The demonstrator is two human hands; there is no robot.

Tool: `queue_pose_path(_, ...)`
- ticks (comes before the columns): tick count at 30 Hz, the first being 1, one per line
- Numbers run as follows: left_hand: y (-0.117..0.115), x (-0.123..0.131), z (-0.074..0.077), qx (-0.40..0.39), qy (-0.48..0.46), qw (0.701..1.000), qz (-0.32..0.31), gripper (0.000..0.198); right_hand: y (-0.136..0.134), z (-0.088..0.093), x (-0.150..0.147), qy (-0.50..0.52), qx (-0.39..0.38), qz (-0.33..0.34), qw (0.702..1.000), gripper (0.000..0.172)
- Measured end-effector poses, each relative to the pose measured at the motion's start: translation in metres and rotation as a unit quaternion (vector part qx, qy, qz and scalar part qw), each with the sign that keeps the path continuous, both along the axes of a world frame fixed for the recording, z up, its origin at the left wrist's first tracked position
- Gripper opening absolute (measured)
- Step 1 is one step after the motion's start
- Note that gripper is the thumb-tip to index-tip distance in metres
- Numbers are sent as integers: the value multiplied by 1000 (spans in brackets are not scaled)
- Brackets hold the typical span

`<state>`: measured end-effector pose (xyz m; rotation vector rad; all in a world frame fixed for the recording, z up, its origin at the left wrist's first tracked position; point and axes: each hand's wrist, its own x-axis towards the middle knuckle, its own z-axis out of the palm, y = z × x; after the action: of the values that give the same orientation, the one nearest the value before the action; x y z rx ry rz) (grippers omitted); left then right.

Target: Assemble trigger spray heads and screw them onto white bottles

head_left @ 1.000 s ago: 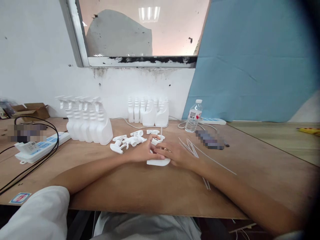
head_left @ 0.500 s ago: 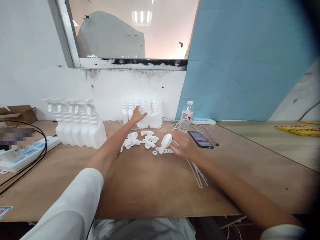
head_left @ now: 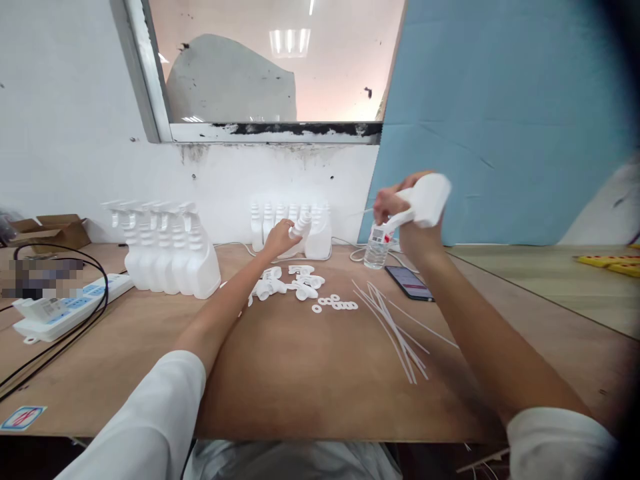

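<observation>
My left hand is closed round the neck of a white bottle, tilted in front of the back row of white bottles. Raised above the table at the right, my right hand grips a white spray head; a thin tube seems to extend left from it. Several white spray heads lie mid-table, with small white rings beside them. Thin white tubes are spread further right, some crossing each other.
White bottles with spray heads stand in a row at left. Near them are a power strip, black cables and a cardboard box. At right are a clear water bottle and a phone.
My right hand has risen from the table with the spray head. My left hand has closed on a bottle's neck and tilted it. More of the thin tubes and rings now show.
</observation>
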<state>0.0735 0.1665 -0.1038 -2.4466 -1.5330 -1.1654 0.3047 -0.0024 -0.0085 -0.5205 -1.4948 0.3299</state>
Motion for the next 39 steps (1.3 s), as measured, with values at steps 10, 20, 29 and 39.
queue_pose_path(10, -56, -32, 42, 32, 112, 993, 34, 34, -1, 22, -3, 159, 24, 66, 985, 33)
queue_pose_path(20, -87, -36, 63, 54, 152, 987, 1, 32, 9, 16, -2, 102, -1, 60, 993, 34)
queue_pose_path(29, -156, -15, 93, 32, 226, 963, -144, 41, 12, -2, -32, -56, -91, 64, 992, 27)
queue_pose_path(39, -170, -20, 95, -33, 222, 949, -220, 52, 7, -39, -74, -36, -201, 196, 959, 34)
